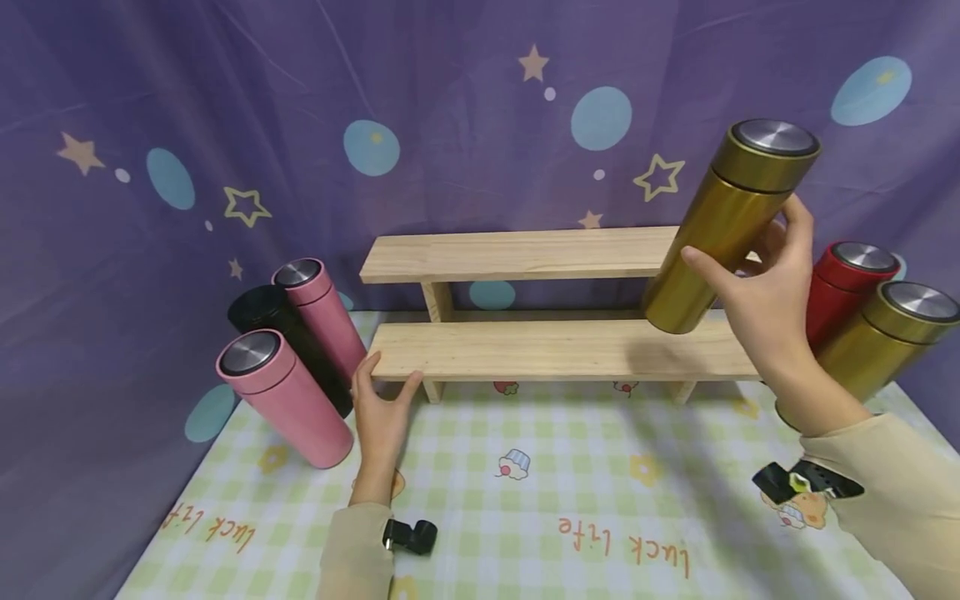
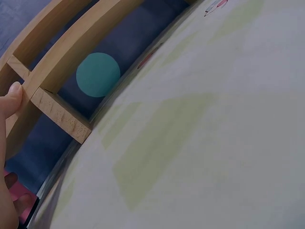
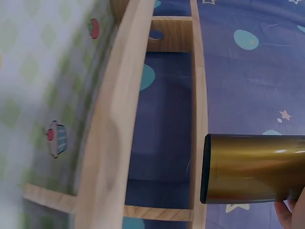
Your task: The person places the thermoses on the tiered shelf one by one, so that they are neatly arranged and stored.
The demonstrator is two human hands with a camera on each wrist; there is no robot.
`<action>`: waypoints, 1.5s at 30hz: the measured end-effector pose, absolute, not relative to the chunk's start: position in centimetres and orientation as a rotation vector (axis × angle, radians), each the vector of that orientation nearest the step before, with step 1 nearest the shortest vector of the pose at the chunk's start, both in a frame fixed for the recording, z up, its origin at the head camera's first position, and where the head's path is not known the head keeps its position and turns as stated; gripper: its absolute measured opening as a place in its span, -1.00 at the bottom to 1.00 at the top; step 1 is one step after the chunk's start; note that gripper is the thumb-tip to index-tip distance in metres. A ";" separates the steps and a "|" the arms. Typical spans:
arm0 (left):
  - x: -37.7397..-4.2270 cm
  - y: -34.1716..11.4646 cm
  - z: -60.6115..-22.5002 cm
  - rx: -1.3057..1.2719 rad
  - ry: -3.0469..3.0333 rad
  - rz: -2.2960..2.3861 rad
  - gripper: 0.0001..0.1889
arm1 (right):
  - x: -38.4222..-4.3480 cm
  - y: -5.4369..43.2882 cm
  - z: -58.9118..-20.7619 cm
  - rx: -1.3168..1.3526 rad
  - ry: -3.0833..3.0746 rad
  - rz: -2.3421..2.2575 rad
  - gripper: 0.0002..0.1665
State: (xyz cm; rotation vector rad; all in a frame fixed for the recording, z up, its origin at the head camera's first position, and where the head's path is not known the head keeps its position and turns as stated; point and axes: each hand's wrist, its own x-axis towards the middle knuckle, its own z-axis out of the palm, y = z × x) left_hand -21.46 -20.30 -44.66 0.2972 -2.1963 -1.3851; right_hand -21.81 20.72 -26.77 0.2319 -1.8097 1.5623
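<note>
My right hand [image 1: 776,304] grips a gold vacuum flask [image 1: 712,225] with a steel-topped lid, thumb on the near side and fingers behind. The flask tilts, its lid toward the upper right, and its base overlaps the right part of a two-tier wooden shelf [image 1: 510,350]. In the right wrist view the gold flask [image 3: 252,169] lies beside the upper board [image 3: 199,105]. At the shelf's left end, my left hand [image 1: 381,417] holds the lower board's corner, fingers at the end and thumb at the front edge. The left wrist view shows that thumb [image 2: 14,95] against the wood.
Left of the shelf stand a front pink flask [image 1: 288,400], a black flask [image 1: 296,342] and a rear pink flask [image 1: 322,308]. A red flask [image 1: 843,283] and another gold flask [image 1: 885,337] stand at the right. A checked tablecloth [image 1: 480,500] lies underneath; a purple curtain [image 1: 465,67] hangs behind.
</note>
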 end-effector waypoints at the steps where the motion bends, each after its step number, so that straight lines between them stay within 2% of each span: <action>1: -21.5 -20.3 -44.7 0.293 -2.195 -1.385 -0.17 | -22.1 20.6 -26.6 0.234 -1.818 1.548 0.03; 20: -21.4 -20.4 -44.6 0.315 -2.194 -1.392 -0.18 | -26.4 18.8 -23.3 0.160 -1.946 1.515 0.04; 45: -21.5 -20.2 -44.8 0.321 -2.208 -1.371 -0.18 | -31.4 19.4 -22.9 -0.014 -2.044 1.417 0.08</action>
